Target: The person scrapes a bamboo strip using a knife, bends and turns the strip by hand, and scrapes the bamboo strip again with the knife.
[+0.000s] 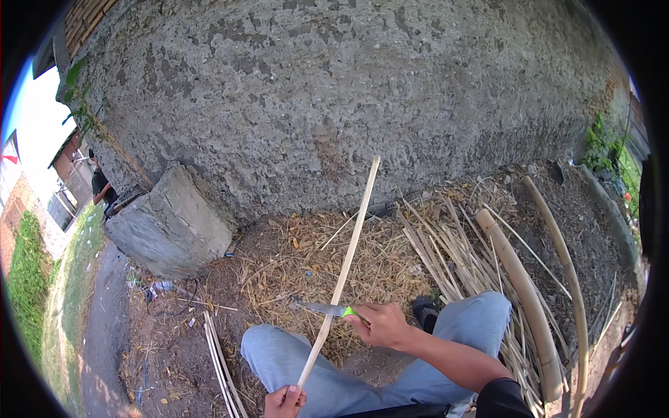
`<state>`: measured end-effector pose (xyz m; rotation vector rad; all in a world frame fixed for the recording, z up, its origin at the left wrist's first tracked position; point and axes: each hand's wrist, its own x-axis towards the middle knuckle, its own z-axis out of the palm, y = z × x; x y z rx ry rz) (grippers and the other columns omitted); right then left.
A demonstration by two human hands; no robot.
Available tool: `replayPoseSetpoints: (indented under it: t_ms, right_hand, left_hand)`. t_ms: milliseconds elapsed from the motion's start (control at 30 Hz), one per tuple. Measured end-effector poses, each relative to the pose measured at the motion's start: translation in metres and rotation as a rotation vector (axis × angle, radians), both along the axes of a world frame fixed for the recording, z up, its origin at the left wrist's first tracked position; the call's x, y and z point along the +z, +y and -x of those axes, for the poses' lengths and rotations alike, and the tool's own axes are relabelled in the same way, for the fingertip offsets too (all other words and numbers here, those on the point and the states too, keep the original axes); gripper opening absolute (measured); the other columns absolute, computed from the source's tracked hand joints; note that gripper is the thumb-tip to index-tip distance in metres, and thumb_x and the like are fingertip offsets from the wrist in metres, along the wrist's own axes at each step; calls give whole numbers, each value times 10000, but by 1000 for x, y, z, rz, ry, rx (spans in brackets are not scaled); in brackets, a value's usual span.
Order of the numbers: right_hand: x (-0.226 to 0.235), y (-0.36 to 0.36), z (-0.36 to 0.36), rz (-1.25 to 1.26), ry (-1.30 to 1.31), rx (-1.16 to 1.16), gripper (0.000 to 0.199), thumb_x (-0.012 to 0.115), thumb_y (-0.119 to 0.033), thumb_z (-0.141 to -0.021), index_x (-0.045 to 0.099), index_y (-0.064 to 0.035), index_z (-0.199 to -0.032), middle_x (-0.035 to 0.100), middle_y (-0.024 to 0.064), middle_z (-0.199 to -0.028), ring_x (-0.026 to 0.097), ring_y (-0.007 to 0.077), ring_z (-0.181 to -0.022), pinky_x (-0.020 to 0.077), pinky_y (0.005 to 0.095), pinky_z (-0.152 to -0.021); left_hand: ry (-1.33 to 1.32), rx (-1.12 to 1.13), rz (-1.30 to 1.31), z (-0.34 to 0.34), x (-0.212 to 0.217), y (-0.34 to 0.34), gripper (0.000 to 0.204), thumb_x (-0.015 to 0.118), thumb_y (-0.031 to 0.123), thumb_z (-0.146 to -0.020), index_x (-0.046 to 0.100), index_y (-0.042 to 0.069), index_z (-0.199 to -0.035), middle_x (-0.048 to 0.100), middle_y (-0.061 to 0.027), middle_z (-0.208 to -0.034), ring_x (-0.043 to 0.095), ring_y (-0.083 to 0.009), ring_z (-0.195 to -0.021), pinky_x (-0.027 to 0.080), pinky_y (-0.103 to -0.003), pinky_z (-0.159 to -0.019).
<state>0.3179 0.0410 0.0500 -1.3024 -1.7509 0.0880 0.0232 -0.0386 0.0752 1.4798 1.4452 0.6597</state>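
My left hand (284, 402) grips the lower end of a long pale bamboo strip (350, 244) near my left knee. The strip slants up and away from me, its far tip in front of the rough wall. In my right hand (382, 324) is a knife (324, 308) with a bright green handle, the fingers closed round it. Its blade points left and lies across the strip, a little above my lap. Whether the edge bites into the strip cannot be made out.
Split bamboo strips (453, 258) are heaped on the right, beside a thick bamboo pole (519, 299). Several thin strips (221, 362) lie left of my knee. Shavings (376, 268) cover the ground before a grey wall (362, 90). A concrete block (174, 219) and a person (102, 187) are at left.
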Motion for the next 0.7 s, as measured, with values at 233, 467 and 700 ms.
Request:
replayPoseSetpoints:
  t_ms: [233,467,700]
  right_hand:
    - [-2,1,3,17,-91,25,253,657,-326,-897,678,-77,-859,635,61,-624,583,240,-427,430,363,-358]
    - [3,-3,9,-14,-117,25,214,711,-276,-849,683,-64,-863,615,60,-609,571,220,-433,431,354,-379]
    - [6,-5,10,-32,-144,25,239,720,-277,-841,680,-45,-879,606,44,-601,561,208,-421,427,343,-374]
  left_hand:
    - [-211,91,259,-1,-27,2,447,443,422,-1024,525,115,-709,417,52,-548,361,-59,-454,287,-236,-430]
    - [-238,114,258,-14,-18,4,427,442,404,-1029,533,105,-738,423,47,-570,385,-53,-476,293,-220,-439]
    - [-215,118,142,-17,-26,1,405,450,391,-1030,568,80,-799,448,52,-591,406,-40,-494,316,-210,-446]
